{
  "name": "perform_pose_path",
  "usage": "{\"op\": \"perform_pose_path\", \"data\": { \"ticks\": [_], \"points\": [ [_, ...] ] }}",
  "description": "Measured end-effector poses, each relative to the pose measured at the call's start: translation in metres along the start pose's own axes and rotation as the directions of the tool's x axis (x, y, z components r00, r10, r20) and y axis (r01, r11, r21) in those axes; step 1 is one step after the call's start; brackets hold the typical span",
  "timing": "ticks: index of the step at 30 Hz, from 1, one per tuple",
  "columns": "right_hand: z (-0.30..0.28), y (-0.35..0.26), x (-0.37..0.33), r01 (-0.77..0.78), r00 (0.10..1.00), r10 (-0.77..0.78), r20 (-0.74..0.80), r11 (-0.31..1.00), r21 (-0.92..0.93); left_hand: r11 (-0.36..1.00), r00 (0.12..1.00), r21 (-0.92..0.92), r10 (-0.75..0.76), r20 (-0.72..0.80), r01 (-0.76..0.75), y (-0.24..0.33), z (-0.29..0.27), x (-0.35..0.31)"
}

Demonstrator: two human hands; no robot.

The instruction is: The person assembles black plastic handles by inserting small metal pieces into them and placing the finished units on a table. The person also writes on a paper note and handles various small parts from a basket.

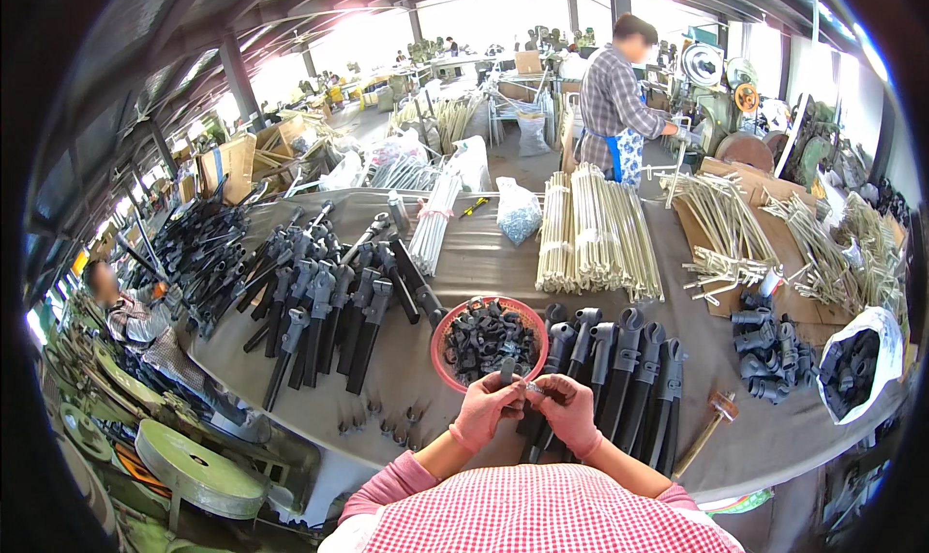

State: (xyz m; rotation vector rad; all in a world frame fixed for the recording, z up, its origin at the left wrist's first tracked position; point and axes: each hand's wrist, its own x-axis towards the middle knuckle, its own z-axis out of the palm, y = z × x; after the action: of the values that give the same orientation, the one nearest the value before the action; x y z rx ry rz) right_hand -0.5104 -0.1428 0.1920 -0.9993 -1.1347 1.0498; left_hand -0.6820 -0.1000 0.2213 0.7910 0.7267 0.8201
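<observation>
Both hands meet in front of me, just at the near rim of a red round basket [439, 358] of small black plastic fittings [489, 335]. My left hand [481, 416] is closed around a small dark plastic fitting [506, 367], which stands up out of the fingers. My right hand [569, 416] pinches a small shiny piece [531, 387] close against that fitting; its exact kind is too small to tell. Right of the basket, black tubes with grey clamp heads [629, 345] lie side by side, partly under my right hand.
More black tubes [324, 311] lie left. Small metal pieces [387, 425] sit near the front edge. A hammer [711, 425], grey joints [764, 350] and a white sack [876, 364] are right. Pale rod bundles [595, 234] and a bag [519, 210] lie beyond. A co-worker [614, 98] stands across.
</observation>
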Motion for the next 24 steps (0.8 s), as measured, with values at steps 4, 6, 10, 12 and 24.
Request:
{"op": "perform_pose_path", "data": {
  "ticks": [4, 6, 10, 12, 24],
  "points": [
    [0.008, -0.003, -0.004, -0.135, 0.987, 0.159, -0.036, 0.918, 0.372, 0.999, 0.999, 0.041, 0.029, -0.03, -0.028, 0.001, 0.004, -0.001],
    [0.015, -0.006, -0.007, -0.154, 0.981, 0.188, -0.036, 0.886, 0.437, 0.998, 0.999, 0.037, 0.046, -0.018, -0.045, 0.002, 0.006, -0.004],
    [0.026, -0.012, -0.007, -0.035, 0.995, 0.07, -0.072, 0.91, 0.412, 0.991, 0.999, -0.134, -0.01, -0.034, 0.006, 0.007, 0.01, -0.01],
    [0.028, -0.014, -0.003, 0.045, 0.994, -0.024, -0.106, 0.979, 0.201, 0.976, 0.997, -0.21, 0.068, 0.041, -0.058, 0.01, 0.01, -0.012],
    [0.038, -0.037, -0.002, -0.25, 0.964, 0.198, 0.176, 0.896, 0.367, 0.977, 0.973, -0.081, 0.186, -0.134, -0.198, 0.016, 0.003, -0.037]
  ]
}}
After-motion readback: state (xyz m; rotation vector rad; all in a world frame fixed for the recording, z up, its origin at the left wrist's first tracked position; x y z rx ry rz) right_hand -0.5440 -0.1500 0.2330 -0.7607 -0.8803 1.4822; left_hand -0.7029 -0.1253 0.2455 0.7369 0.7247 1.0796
